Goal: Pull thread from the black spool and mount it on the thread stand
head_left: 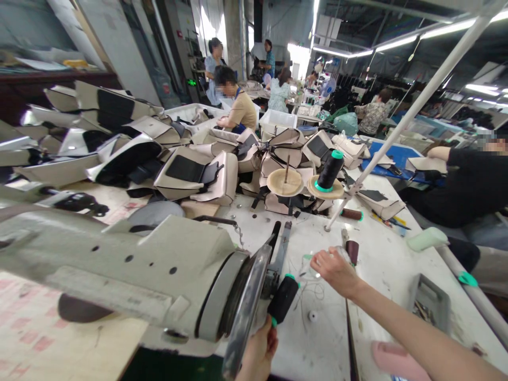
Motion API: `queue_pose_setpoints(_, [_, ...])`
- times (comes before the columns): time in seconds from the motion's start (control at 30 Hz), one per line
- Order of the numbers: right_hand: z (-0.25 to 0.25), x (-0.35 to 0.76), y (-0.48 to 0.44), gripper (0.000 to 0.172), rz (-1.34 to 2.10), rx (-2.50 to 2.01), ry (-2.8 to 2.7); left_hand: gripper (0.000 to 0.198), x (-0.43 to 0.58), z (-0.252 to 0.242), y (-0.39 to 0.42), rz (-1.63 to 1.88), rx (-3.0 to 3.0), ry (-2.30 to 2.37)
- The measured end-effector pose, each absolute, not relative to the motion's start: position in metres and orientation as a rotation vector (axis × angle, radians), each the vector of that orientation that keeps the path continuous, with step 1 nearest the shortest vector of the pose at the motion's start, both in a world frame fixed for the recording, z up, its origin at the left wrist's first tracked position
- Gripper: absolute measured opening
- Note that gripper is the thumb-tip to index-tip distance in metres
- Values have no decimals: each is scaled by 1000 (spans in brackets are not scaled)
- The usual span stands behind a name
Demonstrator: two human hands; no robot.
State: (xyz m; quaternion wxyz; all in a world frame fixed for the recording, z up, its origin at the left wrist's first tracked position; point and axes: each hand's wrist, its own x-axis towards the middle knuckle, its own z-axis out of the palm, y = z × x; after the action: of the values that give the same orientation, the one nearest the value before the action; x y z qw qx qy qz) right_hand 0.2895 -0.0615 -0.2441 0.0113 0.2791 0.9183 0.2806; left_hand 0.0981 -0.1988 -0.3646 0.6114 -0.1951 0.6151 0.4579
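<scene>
At the bottom centre, my left hand (260, 346) grips the green lower end of a black thread spool (284, 299), which leans tilted beside the handwheel (250, 312) of a pale green sewing machine (159, 280). The handwheel hides part of that hand. My right hand (334, 271) hovers over the white tabletop (329, 323) with its fingers curled together; whatever they pinch, if anything, is too fine to make out. Close to it lie a dark brown thread spool (352, 252) and loose strands of thread. Another black spool (331, 170) stands on the thread stand's wooden disc (337, 189).
Beige and black bag pieces (198, 172) are heaped along the back. The thread stand's pole (413, 121) slants up rightward. A grey tray (429, 304) of small metal parts, a pink object (397, 360) and a light green cone (427, 239) lie right. Co-workers (242, 108) sit beyond.
</scene>
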Motion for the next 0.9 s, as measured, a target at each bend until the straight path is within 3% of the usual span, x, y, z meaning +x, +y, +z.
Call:
queue_pose_setpoints(0.23, [-243, 267, -91, 14, 784, 666, 2973, 17, 99, -362, -196, 1055, -447, 1446])
queue_pose_setpoints(0.9, [-258, 292, -57, 13, 889, 879, 2847, 19, 95, -354, -191, 999, -513, 1452])
